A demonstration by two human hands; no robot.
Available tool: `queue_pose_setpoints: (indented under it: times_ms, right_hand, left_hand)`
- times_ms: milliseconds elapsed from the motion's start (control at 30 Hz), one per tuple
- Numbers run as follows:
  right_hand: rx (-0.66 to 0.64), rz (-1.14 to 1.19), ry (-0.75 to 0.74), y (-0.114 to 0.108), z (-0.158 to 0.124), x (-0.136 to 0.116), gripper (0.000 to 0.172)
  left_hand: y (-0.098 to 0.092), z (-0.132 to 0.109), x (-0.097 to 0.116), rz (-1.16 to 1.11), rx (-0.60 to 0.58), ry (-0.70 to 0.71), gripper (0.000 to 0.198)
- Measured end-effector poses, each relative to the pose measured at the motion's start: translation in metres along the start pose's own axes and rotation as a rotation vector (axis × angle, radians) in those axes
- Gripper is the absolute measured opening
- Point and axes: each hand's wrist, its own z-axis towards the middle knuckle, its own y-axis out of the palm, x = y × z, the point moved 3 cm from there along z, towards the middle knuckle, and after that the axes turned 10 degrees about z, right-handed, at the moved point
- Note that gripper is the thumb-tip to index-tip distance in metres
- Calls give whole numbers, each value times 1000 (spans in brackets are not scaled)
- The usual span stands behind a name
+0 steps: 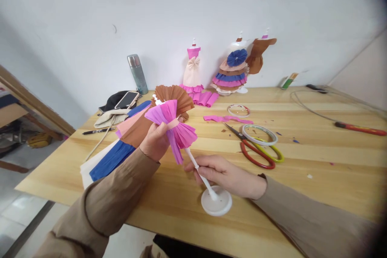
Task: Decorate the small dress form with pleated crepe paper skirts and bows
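My left hand [155, 141] is closed, its thumb pressing at the peach band of a pink and purple pleated crepe paper bow [186, 132]. The bow lies against a small white dress form whose neck [156, 98] shows above it. Behind the bow spreads a brown pleated paper fan [178, 96]. My right hand [216, 171] is closed round the white pole [192, 157] of the dress form's stand. The form leans up and to the left, its round white base [217, 205] near the table's front. My left fingertips are hidden behind the paper.
Red and yellow scissors [256, 154] lie to the right, touching a tape roll [259, 134]. A pink paper strip [228, 119] lies behind them. Blue crepe paper [111, 161] is at left. Dressed forms [193, 68] and a thermos [137, 73] stand along the wall. A screwdriver [359, 128] lies far right.
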Motion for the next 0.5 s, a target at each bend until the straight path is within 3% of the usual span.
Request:
queue_pose_setpoints:
  times_ms: [167,333,500]
  right_hand:
    - [11,3,-17,0,-1,0,54]
    - [35,-46,-12,2,0,-2,51]
    - [93,-64,-4,2,4,-5,50]
  left_hand:
    - [-1,-2,9,39,49,97,47]
    - [1,-6,11,-26,128,108,43]
    - [2,-2,13,-110,109,126,35]
